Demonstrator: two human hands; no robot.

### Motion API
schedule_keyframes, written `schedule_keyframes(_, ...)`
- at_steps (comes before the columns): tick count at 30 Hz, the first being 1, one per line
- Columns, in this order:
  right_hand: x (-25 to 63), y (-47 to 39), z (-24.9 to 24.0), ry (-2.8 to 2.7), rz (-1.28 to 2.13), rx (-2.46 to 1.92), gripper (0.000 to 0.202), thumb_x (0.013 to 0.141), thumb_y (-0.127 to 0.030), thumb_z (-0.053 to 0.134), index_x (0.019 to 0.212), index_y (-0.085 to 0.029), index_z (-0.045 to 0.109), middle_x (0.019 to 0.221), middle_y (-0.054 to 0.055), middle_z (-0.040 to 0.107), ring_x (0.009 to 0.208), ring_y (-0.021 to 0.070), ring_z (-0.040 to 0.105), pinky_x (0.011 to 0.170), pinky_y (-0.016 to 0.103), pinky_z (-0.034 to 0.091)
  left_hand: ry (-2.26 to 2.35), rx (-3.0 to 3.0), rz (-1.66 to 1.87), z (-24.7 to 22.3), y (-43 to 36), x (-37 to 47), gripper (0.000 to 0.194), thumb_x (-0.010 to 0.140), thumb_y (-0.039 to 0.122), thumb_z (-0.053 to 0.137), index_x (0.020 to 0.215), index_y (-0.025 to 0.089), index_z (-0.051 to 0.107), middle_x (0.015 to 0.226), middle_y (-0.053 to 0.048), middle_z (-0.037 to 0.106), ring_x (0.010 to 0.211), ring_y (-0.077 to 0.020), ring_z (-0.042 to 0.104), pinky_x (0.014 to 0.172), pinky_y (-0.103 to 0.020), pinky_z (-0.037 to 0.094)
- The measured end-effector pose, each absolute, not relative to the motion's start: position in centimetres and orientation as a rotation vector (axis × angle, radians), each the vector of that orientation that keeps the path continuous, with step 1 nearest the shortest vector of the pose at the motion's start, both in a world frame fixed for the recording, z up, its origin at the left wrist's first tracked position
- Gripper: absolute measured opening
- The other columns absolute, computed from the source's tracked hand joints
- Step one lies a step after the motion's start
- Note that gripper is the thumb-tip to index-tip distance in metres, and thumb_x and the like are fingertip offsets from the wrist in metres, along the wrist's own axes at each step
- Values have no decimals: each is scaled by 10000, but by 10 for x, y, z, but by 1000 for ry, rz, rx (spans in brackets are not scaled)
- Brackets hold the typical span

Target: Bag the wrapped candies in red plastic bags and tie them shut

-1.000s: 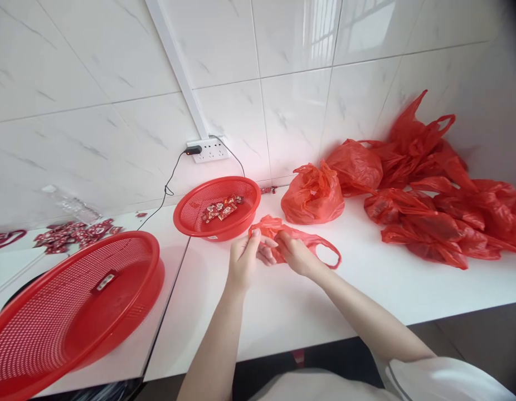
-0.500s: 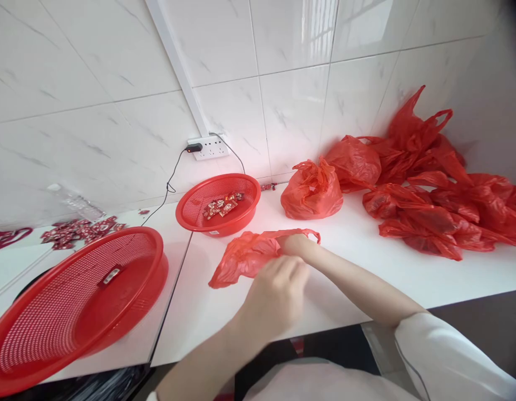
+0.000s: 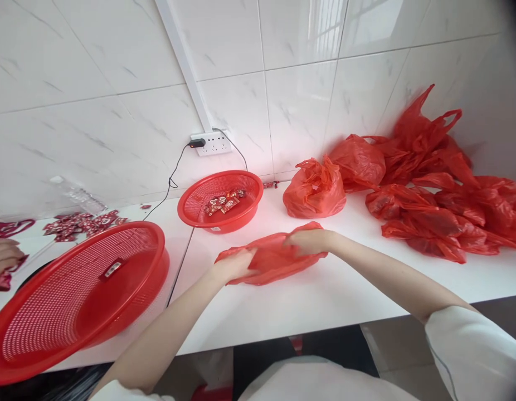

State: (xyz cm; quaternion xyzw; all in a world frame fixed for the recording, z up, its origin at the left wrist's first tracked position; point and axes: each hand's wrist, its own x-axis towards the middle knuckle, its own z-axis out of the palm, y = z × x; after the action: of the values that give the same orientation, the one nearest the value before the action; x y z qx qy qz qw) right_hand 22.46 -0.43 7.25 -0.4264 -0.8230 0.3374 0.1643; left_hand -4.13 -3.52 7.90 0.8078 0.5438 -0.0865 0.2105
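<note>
A thin red plastic bag [image 3: 274, 262] lies spread wide over the white table in front of me, its mouth facing up. My left hand [image 3: 236, 264] reaches into the left side of that mouth, fingers stretched and thumb apart. At the right side, my right hand [image 3: 310, 241] is inside the bag too, its fingers extended against the plastic and partly hidden by it. No item shows in either hand. Just behind the bag stands a small red basket [image 3: 183, 214] with several small wrapped packets [image 3: 225, 203] in it.
A large red basket [image 3: 161, 245] holding one packet [image 3: 113, 269] stands left. Another person's hand [image 3: 5, 259] is at the far left, near piled red packets [image 3: 76, 224]. A filled red bag [image 3: 314, 192] and more red bags [image 3: 442, 217] lie right. A power strip [image 3: 214, 143] is on the wall.
My left hand has moved left and into the bag's mouth. The crumpled bag is now spread wider and flatter between both hands. Another person's hand has appeared at the far left.
</note>
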Motion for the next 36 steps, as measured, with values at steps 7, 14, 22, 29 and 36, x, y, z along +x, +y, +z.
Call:
schedule_keyframes(7,207,-19,80,-2586,503,-670,285,930,-230,490,1174,-251,636,1300,78,594,1166,219,565,942,373,463,1210,2555,48,66,-41,-28,361,858,322,521,1184,195,609,1275,-152,531,1128,-299,569,928,-424,471)
schedule_keyframes(14,210,9,47,-2869,558,-1008,970,635,-279,794,1490,-263,336,1520,161,332,1386,386,291,1085,552,293,1120,2518,-2,51,-33,-44,925,653,137,634,1480,344,274,1613,-49,114,1413,-320,302,1020,-418,436)
schedule_keyframes(22,215,13,35,-2609,1169,-1081,749,671,-256,732,1384,-232,505,1254,97,629,1060,261,620,823,329,487,1124,2202,114,22,-16,-60,1019,684,257,692,1540,313,141,1575,-62,288,1403,-290,352,1131,-416,324)
schedule_keyframes(29,211,23,45,-2677,1000,-1250,843,625,-264,778,1410,-181,482,1385,154,542,1221,349,541,943,406,459,959,1315,620,34,8,-66,660,802,483,648,1335,137,471,1283,-185,618,1199,-245,588,1019,-372,454)
schedule_keyframes(36,191,-2,68,-2401,749,-928,296,923,-321,527,1186,-216,615,1045,67,718,912,184,680,810,300,508,1188,469,1195,42,30,-59,576,784,632,592,1010,103,602,893,-194,718,734,-227,720,536,-238,563)
